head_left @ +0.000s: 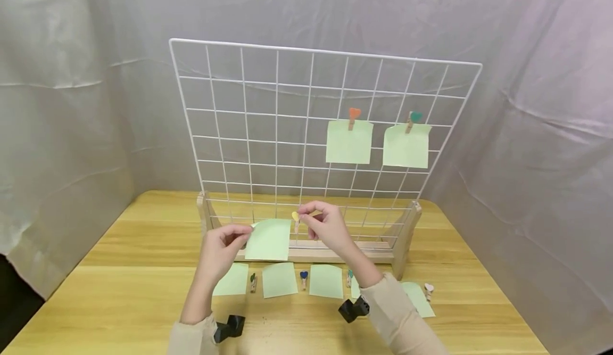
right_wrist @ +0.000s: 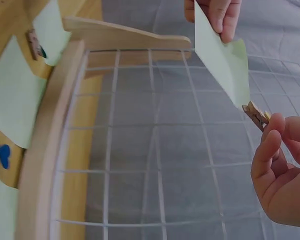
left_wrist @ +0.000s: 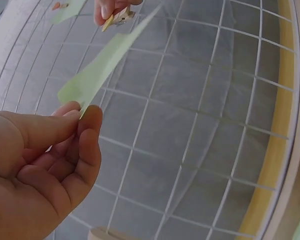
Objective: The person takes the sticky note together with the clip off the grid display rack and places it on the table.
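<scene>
My left hand (head_left: 219,249) pinches a pale green paper note (head_left: 269,241) by its left edge, thumb against fingers, in front of the lower wire grid. In the left wrist view the note (left_wrist: 99,69) slants up from the fingertips. Close to its other edge, my right hand (head_left: 328,228) pinches a small wooden clothespin (head_left: 296,222) with a yellow heart. The right wrist view shows the tip of this clothespin (right_wrist: 254,114) right at the note's corner. Two more green notes hang on the grid, one under an orange-heart clothespin (head_left: 353,116), the other under a teal-heart clothespin (head_left: 412,120).
The white wire grid (head_left: 292,114) leans back in a wooden stand (head_left: 406,240) on the wooden table (head_left: 119,286). Before the stand lie several green notes (head_left: 280,280) and clothespins, among them one with a blue heart (head_left: 304,276) and one with a white heart (head_left: 429,288).
</scene>
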Demonstrator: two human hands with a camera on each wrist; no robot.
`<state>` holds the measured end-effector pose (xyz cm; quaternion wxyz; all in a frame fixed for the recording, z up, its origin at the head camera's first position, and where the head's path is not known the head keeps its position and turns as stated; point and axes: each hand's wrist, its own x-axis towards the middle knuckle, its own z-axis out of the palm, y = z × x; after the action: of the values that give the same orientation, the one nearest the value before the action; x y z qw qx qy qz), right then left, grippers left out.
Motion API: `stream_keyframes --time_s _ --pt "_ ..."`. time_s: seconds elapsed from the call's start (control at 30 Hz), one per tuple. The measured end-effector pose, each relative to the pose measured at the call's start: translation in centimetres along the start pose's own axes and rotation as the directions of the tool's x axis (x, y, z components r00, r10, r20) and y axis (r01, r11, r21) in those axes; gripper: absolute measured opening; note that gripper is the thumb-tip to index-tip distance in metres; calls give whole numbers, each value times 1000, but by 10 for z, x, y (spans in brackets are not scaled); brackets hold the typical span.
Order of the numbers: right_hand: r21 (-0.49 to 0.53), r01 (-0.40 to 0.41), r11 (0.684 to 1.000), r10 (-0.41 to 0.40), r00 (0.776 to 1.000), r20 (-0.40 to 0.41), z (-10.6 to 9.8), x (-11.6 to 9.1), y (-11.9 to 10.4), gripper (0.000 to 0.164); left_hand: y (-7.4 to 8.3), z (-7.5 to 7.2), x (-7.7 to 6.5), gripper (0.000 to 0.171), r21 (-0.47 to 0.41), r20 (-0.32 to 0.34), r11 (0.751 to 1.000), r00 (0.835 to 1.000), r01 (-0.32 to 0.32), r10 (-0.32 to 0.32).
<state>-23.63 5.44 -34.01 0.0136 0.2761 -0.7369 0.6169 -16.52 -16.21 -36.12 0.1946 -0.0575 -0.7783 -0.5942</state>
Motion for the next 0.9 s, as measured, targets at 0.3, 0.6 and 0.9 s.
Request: stream_keyframes --time_s 0.3,0.6,0.9 --pt "54 -85 995 81 994 75 14 -10 10 13 -12 -12 -13 12 -4 27 992 992 124 -124" --pt "97 -174 980 160 977 142 32 -24 5 14 -29 -29 -27 12 13 55 982 981 188 -188" --pt "155 -259 953 226 952 206 47 -32 25 16 -40 -48 -36 16 74 107 953 948 293 -299"
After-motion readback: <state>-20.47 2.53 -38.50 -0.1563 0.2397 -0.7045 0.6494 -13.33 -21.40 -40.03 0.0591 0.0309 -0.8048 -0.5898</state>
